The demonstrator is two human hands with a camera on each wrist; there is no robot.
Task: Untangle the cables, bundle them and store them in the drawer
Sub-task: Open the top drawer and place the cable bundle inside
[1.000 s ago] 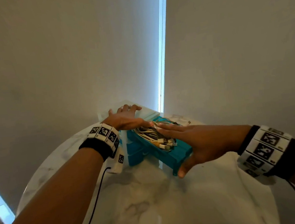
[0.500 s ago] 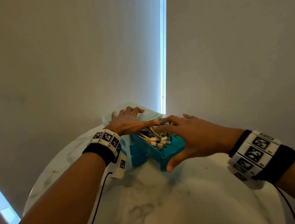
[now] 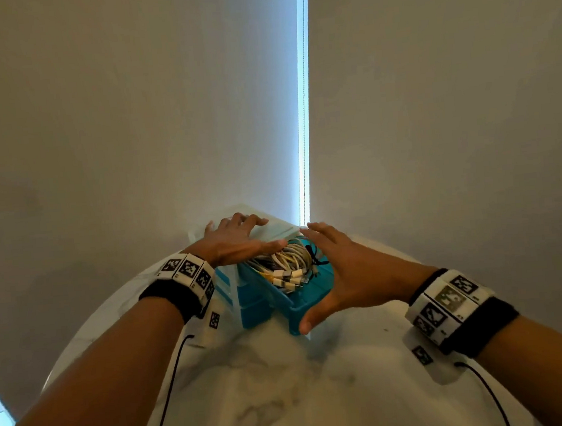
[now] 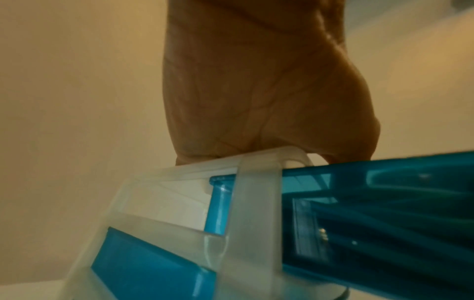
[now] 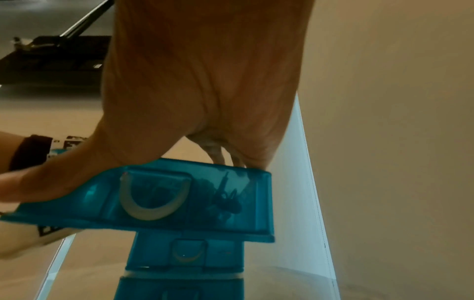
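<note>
Cables: bundled white cables [image 3: 285, 263] lie inside the pulled-out translucent blue plastic drawer [image 3: 309, 298].
Left hand [image 3: 231, 239]: flat, fingers spread, steadying the frosted cabinet top behind the drawer.
Right hand [image 3: 342, 272]: fingers straight, thumb on the drawer front, probably to push it shut.

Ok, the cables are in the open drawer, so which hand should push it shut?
Right. The right hand already lies open against the drawer, thumb at its front. The left hand rests flat on the organizer top, well placed to steady it. The cables lie inside.
</note>
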